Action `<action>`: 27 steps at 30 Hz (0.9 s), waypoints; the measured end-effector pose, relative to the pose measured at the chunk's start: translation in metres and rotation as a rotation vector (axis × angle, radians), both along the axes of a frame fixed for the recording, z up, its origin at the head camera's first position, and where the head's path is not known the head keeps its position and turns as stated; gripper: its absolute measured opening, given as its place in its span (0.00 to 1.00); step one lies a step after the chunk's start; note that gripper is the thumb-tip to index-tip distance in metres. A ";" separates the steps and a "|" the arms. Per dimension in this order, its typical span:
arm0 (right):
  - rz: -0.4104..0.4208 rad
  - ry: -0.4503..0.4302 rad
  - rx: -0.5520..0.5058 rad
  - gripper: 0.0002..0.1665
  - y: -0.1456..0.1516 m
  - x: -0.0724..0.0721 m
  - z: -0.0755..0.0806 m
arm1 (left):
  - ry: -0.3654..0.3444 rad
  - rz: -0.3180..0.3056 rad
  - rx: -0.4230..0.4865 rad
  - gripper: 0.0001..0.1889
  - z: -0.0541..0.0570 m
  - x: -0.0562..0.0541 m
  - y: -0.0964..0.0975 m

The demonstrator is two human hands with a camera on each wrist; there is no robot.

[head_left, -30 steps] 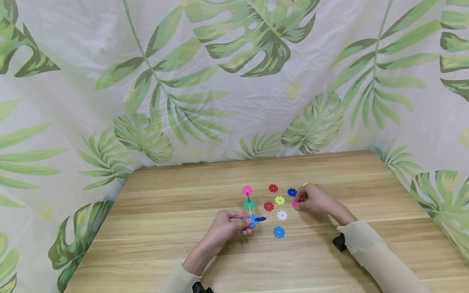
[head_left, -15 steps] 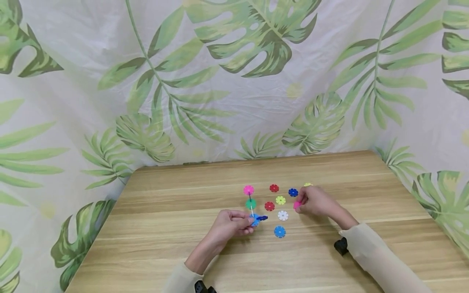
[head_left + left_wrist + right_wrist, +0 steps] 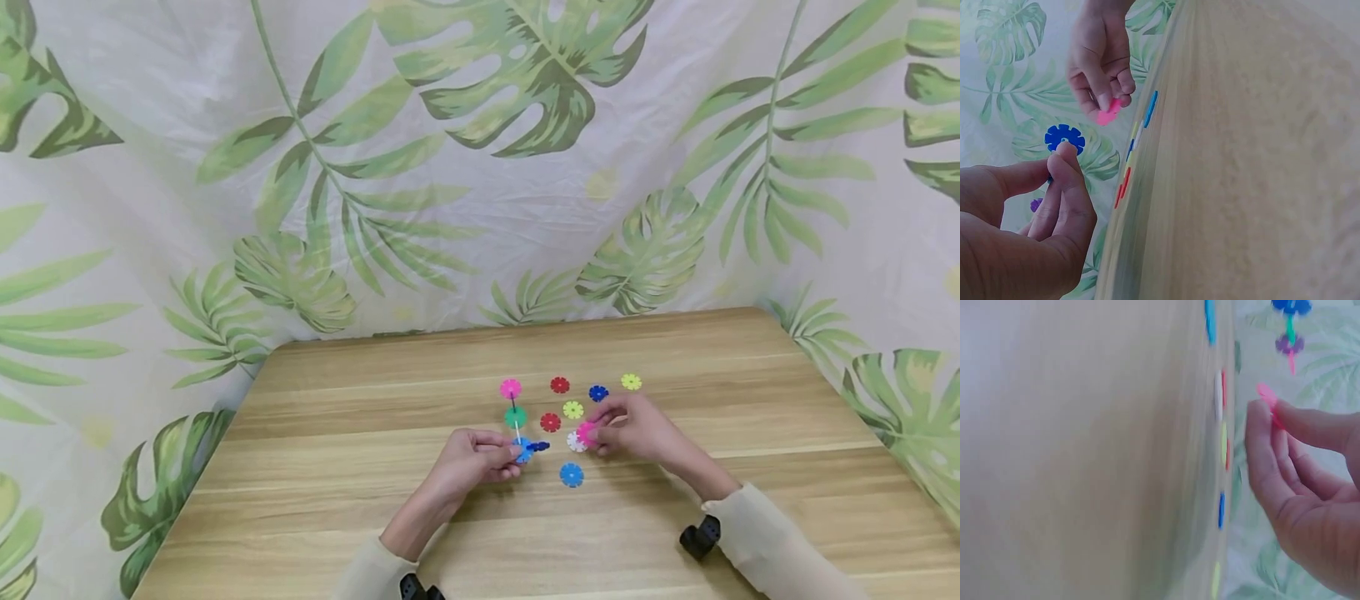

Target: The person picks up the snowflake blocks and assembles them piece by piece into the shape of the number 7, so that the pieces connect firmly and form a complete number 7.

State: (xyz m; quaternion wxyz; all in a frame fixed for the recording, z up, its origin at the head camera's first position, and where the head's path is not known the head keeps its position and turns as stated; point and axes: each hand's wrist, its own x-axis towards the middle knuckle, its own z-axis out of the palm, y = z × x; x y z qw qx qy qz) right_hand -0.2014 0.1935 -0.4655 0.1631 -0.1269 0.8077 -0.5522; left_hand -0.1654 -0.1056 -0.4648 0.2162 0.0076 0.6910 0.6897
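My left hand pinches the light blue interlocking disc at the near end of a joined chain of notched plastic discs. A dark blue disc sticks out from it to the right. Farther along the chain come a green disc and a pink end disc, with edge-on discs between, one of them purple. My right hand pinches a loose pink disc between thumb and fingertips, apart from the chain. In the head view it overlaps a white disc on the table.
Loose discs lie on the wooden table: light blue, two red, including one red disc, yellow, dark blue and another yellow disc. A leaf-print cloth hangs behind the table.
My right hand has brought the pink disc left and nearer to the chain, uncovering the yellow disc at the back right. My left hand holds the chain almost where it was.
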 end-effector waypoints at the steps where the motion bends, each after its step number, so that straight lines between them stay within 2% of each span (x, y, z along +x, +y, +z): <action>1: 0.004 -0.018 -0.032 0.13 -0.002 0.003 0.000 | -0.001 0.001 0.001 0.15 0.000 0.000 0.000; 10: -0.002 -0.117 -0.212 0.20 -0.022 0.022 -0.002 | -0.004 0.007 0.009 0.15 0.000 0.000 0.001; 18: -0.030 -0.153 -0.274 0.21 -0.033 0.025 -0.008 | 0.003 0.001 0.008 0.14 -0.001 0.000 0.001; 27: -0.048 -0.171 -0.280 0.23 -0.035 0.025 -0.009 | 0.009 -0.003 0.010 0.14 -0.005 0.001 0.001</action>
